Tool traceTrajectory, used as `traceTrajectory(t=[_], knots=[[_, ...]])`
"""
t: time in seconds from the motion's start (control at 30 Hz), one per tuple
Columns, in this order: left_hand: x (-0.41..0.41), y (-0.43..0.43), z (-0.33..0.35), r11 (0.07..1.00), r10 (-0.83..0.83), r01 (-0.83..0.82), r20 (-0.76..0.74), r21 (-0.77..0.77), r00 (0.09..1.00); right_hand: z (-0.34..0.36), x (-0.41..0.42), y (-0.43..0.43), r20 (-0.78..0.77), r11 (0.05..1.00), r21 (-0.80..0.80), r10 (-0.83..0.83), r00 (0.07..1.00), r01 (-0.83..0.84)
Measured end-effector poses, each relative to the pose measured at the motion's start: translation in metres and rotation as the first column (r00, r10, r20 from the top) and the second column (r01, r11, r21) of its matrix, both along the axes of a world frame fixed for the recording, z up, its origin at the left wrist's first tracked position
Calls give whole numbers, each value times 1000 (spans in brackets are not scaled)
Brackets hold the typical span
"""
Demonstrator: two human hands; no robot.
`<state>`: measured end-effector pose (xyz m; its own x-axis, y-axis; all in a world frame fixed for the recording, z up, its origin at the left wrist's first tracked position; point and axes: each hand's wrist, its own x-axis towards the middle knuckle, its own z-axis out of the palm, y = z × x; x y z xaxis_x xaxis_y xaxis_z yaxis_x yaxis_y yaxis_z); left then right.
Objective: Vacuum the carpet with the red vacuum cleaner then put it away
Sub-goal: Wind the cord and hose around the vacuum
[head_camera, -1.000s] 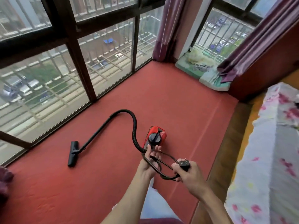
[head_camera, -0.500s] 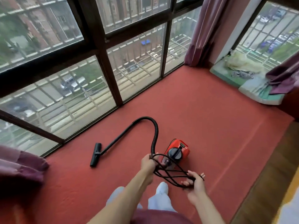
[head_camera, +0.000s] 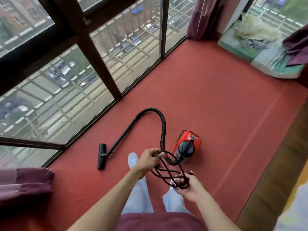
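A red vacuum cleaner (head_camera: 187,145) with black hose (head_camera: 162,125) sits on plain red carpet (head_camera: 216,105), beside purple curtains (head_camera: 202,17) and dark brown window frames (head_camera: 100,64).

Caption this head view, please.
Left hand and right hand hold the coiled cord near the red vacuum cleaner on the carpet.

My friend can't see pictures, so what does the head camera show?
The left hand and right hand hold a coiled black cord between them. Just beyond sits the red vacuum cleaner on red carpet, its black hose curving to a floor nozzle near the windows.
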<state>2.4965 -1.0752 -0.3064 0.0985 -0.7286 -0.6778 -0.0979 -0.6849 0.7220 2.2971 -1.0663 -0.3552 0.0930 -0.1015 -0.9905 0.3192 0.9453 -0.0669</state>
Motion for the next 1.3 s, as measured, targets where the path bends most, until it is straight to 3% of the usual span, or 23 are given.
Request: traceTrajectory(t=[0.23,0.43,0.63,0.7,0.87,1.0,1.3], knots=[[90,-58,-23,946,-320,317,-38,-75,947,-26,95,-45,-36,993,66,-93,995,95],[146,-90,-76,889,-451,451,12,-83,892,-91,156,-91,-105,980,149,-120,987,135],[191,-98,-130,922,-388,385,-72,-51,919,-177,193,-131,-135,966,16,-252,958,256],[203,-96,-142,926,-374,368,-83,-81,924,-191,201,-148,-48,953,8,-303,952,304],[221,-83,-175,911,-407,397,-100,-109,908,-225,224,-161,-50,993,-13,-119,992,119],[231,-68,-202,866,-479,471,-10,-171,878,-245,236,-161,85,998,3,-60,995,60],[254,-82,-224,970,-231,226,-58,-86,971,-263,274,-202,148,966,-182,-156,977,182]])
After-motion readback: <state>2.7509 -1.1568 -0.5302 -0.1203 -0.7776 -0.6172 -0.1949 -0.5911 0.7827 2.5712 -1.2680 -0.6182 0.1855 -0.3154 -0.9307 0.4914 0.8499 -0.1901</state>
